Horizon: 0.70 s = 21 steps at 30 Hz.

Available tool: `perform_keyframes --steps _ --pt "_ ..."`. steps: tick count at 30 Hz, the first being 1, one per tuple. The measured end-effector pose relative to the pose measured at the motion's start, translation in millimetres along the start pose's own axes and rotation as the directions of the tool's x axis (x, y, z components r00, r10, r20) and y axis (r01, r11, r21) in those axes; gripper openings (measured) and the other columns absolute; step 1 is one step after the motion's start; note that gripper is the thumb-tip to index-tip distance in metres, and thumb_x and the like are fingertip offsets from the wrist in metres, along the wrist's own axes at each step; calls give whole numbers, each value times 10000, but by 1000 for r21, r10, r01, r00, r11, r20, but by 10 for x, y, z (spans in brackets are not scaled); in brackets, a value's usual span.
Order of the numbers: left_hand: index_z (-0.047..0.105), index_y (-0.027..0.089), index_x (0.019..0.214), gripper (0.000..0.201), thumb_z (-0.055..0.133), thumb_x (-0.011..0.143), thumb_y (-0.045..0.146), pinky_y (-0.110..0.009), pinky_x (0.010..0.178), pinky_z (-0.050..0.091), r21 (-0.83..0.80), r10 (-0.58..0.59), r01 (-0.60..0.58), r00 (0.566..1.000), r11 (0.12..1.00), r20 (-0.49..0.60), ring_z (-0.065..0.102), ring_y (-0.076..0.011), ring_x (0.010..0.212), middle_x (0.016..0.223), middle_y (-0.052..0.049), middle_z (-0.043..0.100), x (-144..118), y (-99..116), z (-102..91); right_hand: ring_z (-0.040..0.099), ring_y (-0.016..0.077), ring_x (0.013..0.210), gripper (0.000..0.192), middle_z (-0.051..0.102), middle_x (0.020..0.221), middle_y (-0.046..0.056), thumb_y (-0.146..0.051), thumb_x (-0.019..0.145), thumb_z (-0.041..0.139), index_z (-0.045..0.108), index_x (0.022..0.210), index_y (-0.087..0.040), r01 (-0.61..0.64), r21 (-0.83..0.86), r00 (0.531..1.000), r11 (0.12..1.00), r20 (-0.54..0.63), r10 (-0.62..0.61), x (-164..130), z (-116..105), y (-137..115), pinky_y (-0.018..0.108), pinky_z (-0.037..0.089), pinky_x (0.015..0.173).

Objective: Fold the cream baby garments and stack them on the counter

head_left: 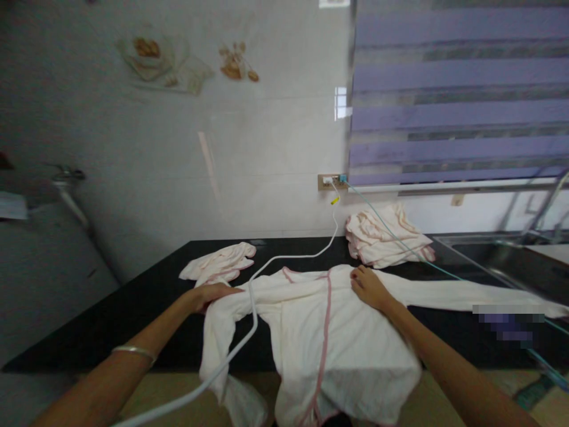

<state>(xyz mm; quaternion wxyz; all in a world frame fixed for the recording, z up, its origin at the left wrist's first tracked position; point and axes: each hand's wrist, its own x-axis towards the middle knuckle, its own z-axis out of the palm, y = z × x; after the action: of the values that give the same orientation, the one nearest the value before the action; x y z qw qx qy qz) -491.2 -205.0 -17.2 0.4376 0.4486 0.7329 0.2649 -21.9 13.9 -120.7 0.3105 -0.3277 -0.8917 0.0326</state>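
A cream long-sleeved baby garment (302, 320) with pink piping lies spread on the black counter, its lower part hanging over the front edge. My left hand (213, 295) grips the sleeve on the left, which bends down past the counter edge; some of its fingers are hidden. On the shoulder at the right lies my right hand (371, 287), its fingers resting on the cloth, slightly bent. The other sleeve (453, 295) stretches out toward the sink. A white cable (254, 308) crosses over the left sleeve.
A folded stack of similar cream garments (386, 234) sits by the wall. Another folded one (222, 263) lies at the back left. Cables run from the wall socket (332, 181); a teal cord (395, 234) passes over the stack. The metal sink (502, 252) is at right.
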Motion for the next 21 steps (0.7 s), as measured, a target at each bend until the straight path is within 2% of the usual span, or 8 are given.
perform_keyframes --steps 2,5,7,10,14,16,18,21 --pt "759 175 993 659 793 577 686 -406 900 602 -115 20 -10 996 993 89 724 -361 1100 1085 -166 786 -74 -6 -64 583 240 1020 243 649 1094 124 -278 941 479 648 1080 -172 19 -48 999 999 46 -17 -2 6 12 366 450 929" --pt "720 185 1190 775 730 657 748 -426 992 572 -216 182 -176 983 960 5 682 -349 1206 1209 -156 755 -168 -23 -118 588 248 1114 339 643 1221 133 -318 965 482 634 1231 -173 49 -69 996 996 83 -43 -9 24 31 387 447 1002" --pt "704 197 1243 791 738 671 741 -436 1019 563 -232 213 -214 977 949 -28 684 -352 1206 1214 -140 755 -215 -52 -129 575 260 1197 409 627 1319 143 -346 976 480 612 1323 -176 50 -95 995 994 93 -41 -12 48 44 407 433 1053" --pt "751 243 1130 663 803 637 683 -459 1012 578 -194 131 -122 991 973 36 700 -379 1171 1126 -99 784 -277 -119 -147 531 283 1311 471 602 1414 150 -380 982 480 595 1398 -189 14 -156 995 988 96 1 -16 97 69 445 396 1121" --pt "797 269 826 463 859 547 634 -529 958 607 -42 -76 84 982 996 173 691 -473 1151 996 -119 798 -371 -208 -233 505 287 1371 502 597 1447 144 -404 986 477 593 1432 -204 -6 -186 995 982 101 25 -22 133 103 453 378 1155" --pt "802 257 835 438 894 526 554 -531 972 601 -52 -108 122 970 991 220 681 -476 1170 1008 -127 798 -423 -252 -299 509 285 1374 509 600 1446 148 -407 988 472 595 1435 -197 -4 -181 995 983 100 23 -25 134 115 449 384 1156" --pt "794 225 938 494 904 544 502 -491 1021 578 -187 -29 65 981 980 190 682 -430 1192 1052 -122 795 -468 -304 -372 517 283 1369 511 607 1438 149 -408 987 472 597 1434 -196 -3 -169 995 986 97 20 -25 131 127 448 393 1151" --pt "734 170 1105 608 879 609 490 -428 1027 566 -374 101 -82 994 924 33 690 -361 1193 1117 -125 777 -510 -403 -485 529 279 1359 502 611 1438 137 -411 982 480 602 1426 -211 3 -152 996 988 92 11 -22 129 147 449 410 1138"
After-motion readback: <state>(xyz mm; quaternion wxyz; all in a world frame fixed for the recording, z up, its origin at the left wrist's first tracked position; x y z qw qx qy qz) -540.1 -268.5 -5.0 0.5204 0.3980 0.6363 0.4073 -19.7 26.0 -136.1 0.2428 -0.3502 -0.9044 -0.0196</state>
